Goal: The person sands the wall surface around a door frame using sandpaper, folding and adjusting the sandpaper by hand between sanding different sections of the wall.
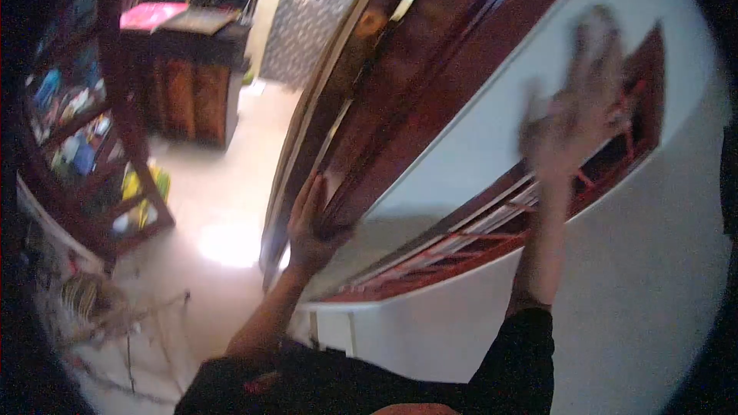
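Observation:
My left hand (pixel 311 230) rests against a dark brown wooden door frame (pixel 415 100), its fingers pointing up along the wood and its thumb spread to the right. Raised higher on the right, my right hand (pixel 573 107) is blurred by motion. Its thumb stands apart from its fingers, and I can make out nothing held in it. Behind this hand are a pale wall (pixel 477 150) and a window with a red grille (pixel 500 223); whether the hand touches the wall I cannot tell.
Through the doorway stands a dark wooden counter (pixel 192 92) with a pink item (pixel 154 15) on top. A brown-framed cabinet (pixel 108 131) full of mixed items is at left, near a yellow bag (pixel 146 192). A patterned panel (pixel 304 31) leans at the back.

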Action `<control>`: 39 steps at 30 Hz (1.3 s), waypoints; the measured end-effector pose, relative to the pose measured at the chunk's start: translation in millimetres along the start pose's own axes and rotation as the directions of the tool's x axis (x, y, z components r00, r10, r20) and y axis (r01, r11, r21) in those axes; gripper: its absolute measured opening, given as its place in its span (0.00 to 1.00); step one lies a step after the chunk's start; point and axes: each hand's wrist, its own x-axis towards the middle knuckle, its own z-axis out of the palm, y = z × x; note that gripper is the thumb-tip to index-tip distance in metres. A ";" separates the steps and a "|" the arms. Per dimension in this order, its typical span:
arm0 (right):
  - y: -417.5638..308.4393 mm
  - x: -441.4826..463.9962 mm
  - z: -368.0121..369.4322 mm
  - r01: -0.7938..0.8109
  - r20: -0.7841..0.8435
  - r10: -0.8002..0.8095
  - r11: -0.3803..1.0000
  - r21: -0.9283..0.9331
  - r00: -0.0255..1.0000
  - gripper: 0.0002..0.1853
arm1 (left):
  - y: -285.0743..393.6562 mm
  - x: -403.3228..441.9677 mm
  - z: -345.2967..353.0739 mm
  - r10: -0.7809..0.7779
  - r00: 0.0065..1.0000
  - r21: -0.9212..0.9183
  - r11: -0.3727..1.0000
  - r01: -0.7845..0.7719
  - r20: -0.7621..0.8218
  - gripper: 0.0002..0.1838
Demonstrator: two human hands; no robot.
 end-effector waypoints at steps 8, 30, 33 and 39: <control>-123.1 -157.3 5.2 0.010 0.235 -0.024 0.998 0.061 0.972 0.39 | -88.3 -79.2 2.6 -0.055 0.996 -0.134 0.989 0.063 0.068 0.52; -263.1 -287.5 -61.5 -0.722 0.603 0.445 0.593 0.357 0.663 0.11 | -47.4 -132.7 -18.8 -0.142 0.989 -0.013 0.990 0.143 0.044 0.31; -291.3 -278.1 -104.7 -0.964 0.874 0.421 0.009 0.264 0.243 0.09 | -28.0 -146.7 -26.6 -0.136 0.978 -0.126 0.980 0.157 0.161 0.31; -312.9 -286.6 -139.6 -0.839 0.925 0.376 -0.522 0.157 -0.061 0.09 | 3.4 -152.9 -32.9 -0.383 0.721 -0.176 0.804 0.568 0.578 0.19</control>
